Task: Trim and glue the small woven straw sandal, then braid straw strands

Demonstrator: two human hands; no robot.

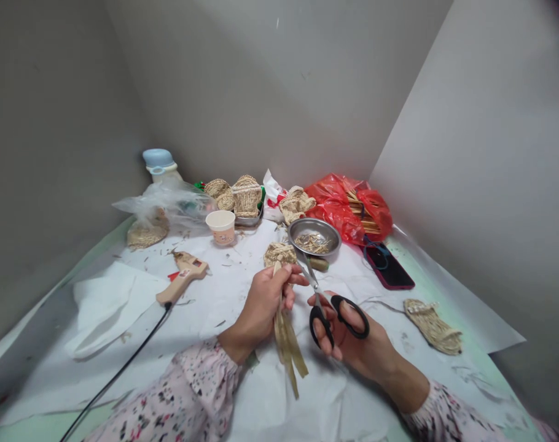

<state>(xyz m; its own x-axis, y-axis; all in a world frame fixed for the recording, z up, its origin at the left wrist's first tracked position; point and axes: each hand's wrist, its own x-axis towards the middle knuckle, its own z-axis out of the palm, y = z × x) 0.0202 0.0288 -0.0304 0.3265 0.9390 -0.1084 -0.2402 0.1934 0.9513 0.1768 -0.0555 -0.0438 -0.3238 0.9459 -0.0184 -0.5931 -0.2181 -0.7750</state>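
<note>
A small woven straw piece is held in my left hand, whose fingers close round the base of it. Long flat straw strips hang from it below my palm toward me. My right hand has its thumb and fingers through the black handles of a pair of scissors. The scissor blades are parted and point away from me, close to the fingertips of my left hand and in front of a metal bowl. Straw clippings lie in that bowl.
Left lie a glue gun with its cord, white paper and a plastic bag. A paper cup and woven pieces stand behind. Right are a red bag, a phone and a woven slipper-shaped piece.
</note>
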